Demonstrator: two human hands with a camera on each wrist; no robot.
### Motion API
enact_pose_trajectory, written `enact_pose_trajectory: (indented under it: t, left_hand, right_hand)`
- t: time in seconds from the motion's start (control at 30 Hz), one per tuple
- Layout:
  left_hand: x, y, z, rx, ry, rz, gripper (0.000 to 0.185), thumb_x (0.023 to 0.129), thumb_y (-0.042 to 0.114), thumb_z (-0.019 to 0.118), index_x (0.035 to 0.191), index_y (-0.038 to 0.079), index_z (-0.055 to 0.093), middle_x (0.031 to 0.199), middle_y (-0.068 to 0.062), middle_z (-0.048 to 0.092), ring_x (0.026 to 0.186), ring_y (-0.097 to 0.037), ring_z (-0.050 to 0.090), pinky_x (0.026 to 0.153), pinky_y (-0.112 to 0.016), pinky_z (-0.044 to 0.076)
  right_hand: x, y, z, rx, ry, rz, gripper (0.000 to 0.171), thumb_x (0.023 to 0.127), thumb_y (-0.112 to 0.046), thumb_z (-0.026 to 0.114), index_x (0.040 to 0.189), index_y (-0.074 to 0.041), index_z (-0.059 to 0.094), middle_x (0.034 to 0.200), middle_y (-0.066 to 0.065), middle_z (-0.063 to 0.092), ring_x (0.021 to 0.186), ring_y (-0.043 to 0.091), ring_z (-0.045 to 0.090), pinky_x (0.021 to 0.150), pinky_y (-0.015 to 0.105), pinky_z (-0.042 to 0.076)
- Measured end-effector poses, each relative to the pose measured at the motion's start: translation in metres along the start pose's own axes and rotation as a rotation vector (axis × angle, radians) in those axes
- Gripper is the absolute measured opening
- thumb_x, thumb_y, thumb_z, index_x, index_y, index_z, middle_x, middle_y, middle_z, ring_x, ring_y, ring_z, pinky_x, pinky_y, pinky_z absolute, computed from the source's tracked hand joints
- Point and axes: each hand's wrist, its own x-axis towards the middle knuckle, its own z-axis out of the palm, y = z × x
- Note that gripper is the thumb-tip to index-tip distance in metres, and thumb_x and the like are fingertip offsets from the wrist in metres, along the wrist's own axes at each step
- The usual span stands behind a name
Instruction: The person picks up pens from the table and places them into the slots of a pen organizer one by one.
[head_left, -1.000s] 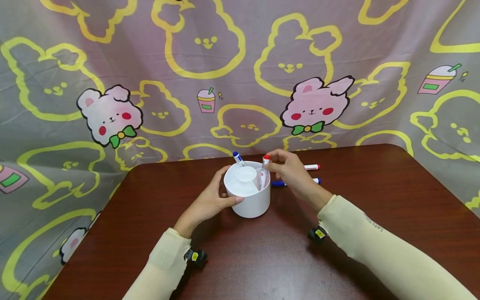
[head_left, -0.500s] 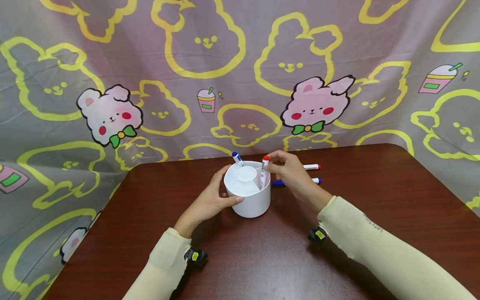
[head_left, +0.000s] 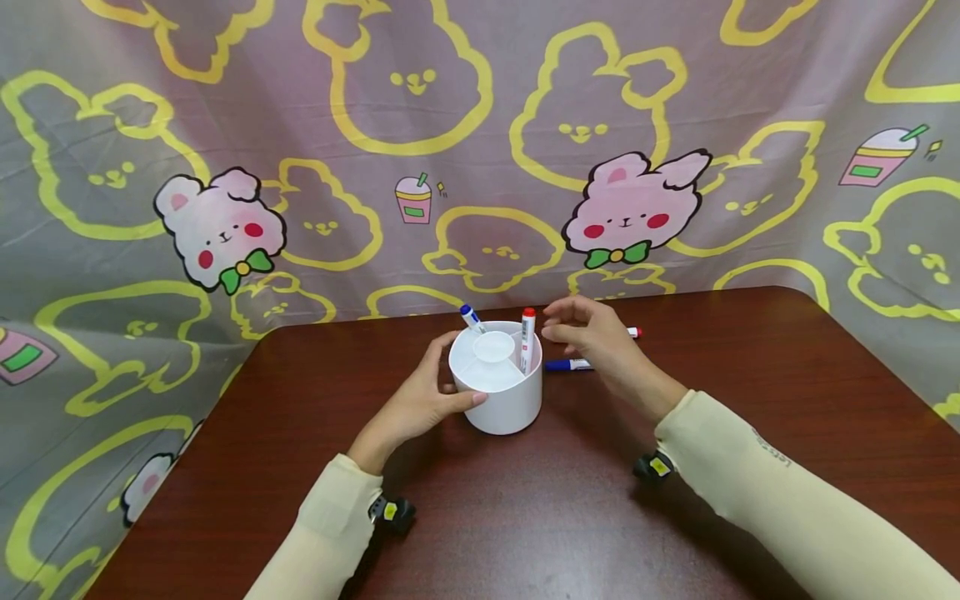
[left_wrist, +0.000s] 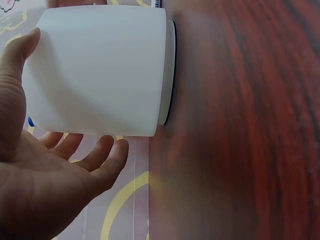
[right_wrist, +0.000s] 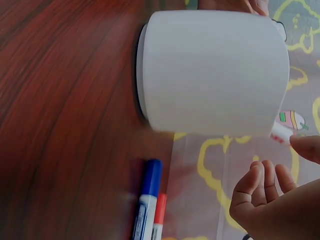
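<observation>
Red-capped marker [head_left: 528,340]: stands upright in a right-side compartment of the white holder [head_left: 501,392], cap up, clear of any hand.

White holder: round, divided cup near the middle of the table [head_left: 525,517], open top, smooth plastic wall, set on a slightly wider base ring seen in the wrist views [left_wrist: 171,70]. Probably light and rigid, likely to slide or tip if knocked; best steadied by the side wall.

Left hand [head_left: 420,400]: wrapped about the holder's left wall, thumb on the near side, fingers round the far side.

Right hand [head_left: 596,346]: just right of the holder, fingers loosely bent, holding nothing, a small gap between it and the red-capped marker.

Blue-capped marker [head_left: 472,317]: leans out of the holder's far-left compartment.

Loose markers: one blue [right_wrist: 146,200] and one red [right_wrist: 159,216], lying side by side on the table right of the holder, partly behind the right hand in the head view. Slim, stiff, smooth barrels; likely to roll; best pinched mid-barrel.
</observation>
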Motion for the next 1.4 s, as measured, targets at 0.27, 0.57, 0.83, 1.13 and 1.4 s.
enact_pose_trajectory:
  t: [0.27,0.57,0.83,1.13,1.4]
  left_hand:
    - [0.000,0.000,-0.001,-0.021,-0.003,0.026,0.094,0.089,0.010,0.084,0.158,0.009,0.020,0.165,-0.014,0.040,0.146,-0.034,0.042,0.115,-0.054,0.045]
    - [0.001,-0.001,-0.001,-0.033,-0.015,-0.009,0.102,0.089,0.011,0.084,0.164,0.013,0.015,0.161,-0.016,0.037,0.131,-0.036,0.057,0.103,-0.040,0.055]
    - [0.002,0.001,-0.001,0.059,0.018,-0.025,0.106,0.087,0.021,0.088,0.168,0.020,0.019,0.167,-0.010,0.024,0.152,-0.030,0.033,0.116,-0.048,0.046]
    - [0.000,0.002,-0.002,0.053,0.012,-0.016,0.102,0.088,0.021,0.086,0.167,0.017,0.021,0.165,-0.013,0.028,0.152,-0.032,0.033,0.117,-0.050,0.045]
    - [0.001,-0.001,-0.001,0.004,0.002,0.002,0.099,0.088,0.015,0.085,0.164,0.018,0.022,0.162,-0.010,0.039,0.143,-0.031,0.045,0.113,-0.047,0.048]
  right_hand:
    - [-0.003,0.004,-0.024,-0.078,-0.004,0.044,0.034,0.103,-0.016,0.065,0.133,0.001,0.060,0.130,0.016,0.067,0.106,0.014,0.069,0.092,0.036,0.056]
    - [-0.007,0.013,-0.049,-0.135,0.011,0.066,0.038,0.100,-0.017,0.069,0.133,0.001,0.061,0.133,0.017,0.066,0.099,0.008,0.068,0.088,0.032,0.058]
    - [-0.011,0.024,-0.072,-0.153,0.007,0.102,0.039,0.102,-0.015,0.065,0.134,0.005,0.057,0.136,0.018,0.061,0.105,0.013,0.064,0.092,0.037,0.057]
    - [-0.013,0.042,-0.090,-0.160,-0.040,0.145,0.037,0.103,-0.012,0.064,0.134,0.007,0.056,0.110,-0.003,0.072,0.097,0.007,0.064,0.083,0.032,0.057]
    - [-0.008,0.053,-0.096,-0.171,-0.072,0.150,0.038,0.103,-0.010,0.063,0.135,0.008,0.057,0.122,0.007,0.069,0.093,0.008,0.062,0.075,0.027,0.057]
